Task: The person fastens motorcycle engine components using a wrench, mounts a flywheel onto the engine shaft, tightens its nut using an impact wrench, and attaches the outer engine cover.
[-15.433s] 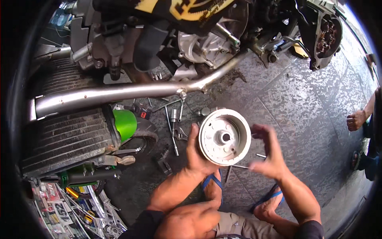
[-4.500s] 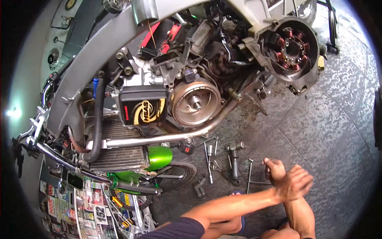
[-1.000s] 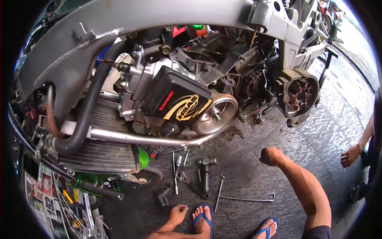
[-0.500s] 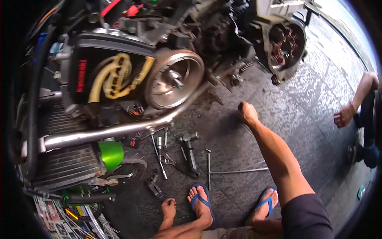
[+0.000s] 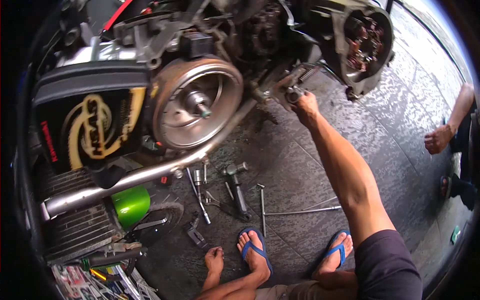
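While my right hand (image 5: 306, 102) reaches up to the engine's metal bracket (image 5: 280, 87), fingers curled around it, probably for grip, though blur hides exactly how, my left hand (image 5: 215, 260) rests on the floor (image 5: 300, 165) with fingers pressed down, bracing me. Loose wrenches (image 5: 235, 192) lie between; the exhaust pipe (image 5: 150, 172) crosses below the flywheel (image 5: 195, 102).

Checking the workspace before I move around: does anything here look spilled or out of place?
Yes. Loose tools lie scattered on the floor just ahead of the sandalled feet, and a dark stain spreads under the engine near the right hand.
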Demonstrator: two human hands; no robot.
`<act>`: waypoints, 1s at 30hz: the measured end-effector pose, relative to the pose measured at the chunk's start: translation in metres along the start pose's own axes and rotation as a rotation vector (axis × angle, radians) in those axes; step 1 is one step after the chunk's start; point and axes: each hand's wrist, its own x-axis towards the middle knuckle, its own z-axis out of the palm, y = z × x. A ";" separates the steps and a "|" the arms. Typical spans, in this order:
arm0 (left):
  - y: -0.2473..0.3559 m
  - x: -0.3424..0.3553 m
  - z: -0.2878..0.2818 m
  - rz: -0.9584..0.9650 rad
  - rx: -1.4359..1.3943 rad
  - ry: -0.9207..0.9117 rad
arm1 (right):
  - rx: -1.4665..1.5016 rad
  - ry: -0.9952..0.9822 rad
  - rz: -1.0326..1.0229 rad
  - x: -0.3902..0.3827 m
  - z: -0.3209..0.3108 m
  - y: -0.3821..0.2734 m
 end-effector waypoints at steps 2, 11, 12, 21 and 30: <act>-0.010 -0.001 0.000 0.038 0.005 -0.002 | 0.137 -0.007 0.021 0.001 -0.014 0.001; 0.030 0.019 0.005 0.233 0.130 -0.025 | -0.746 -0.310 0.246 -0.170 0.001 -0.023; 0.049 0.025 0.013 0.309 0.139 -0.059 | -0.767 -0.407 0.324 -0.186 -0.001 -0.023; 0.229 -0.004 0.076 0.681 -0.020 -0.385 | -0.605 -0.397 -0.211 -0.273 0.136 -0.143; 0.184 -0.015 0.106 0.689 -0.027 -0.499 | -0.496 -0.026 -0.694 -0.296 0.190 -0.142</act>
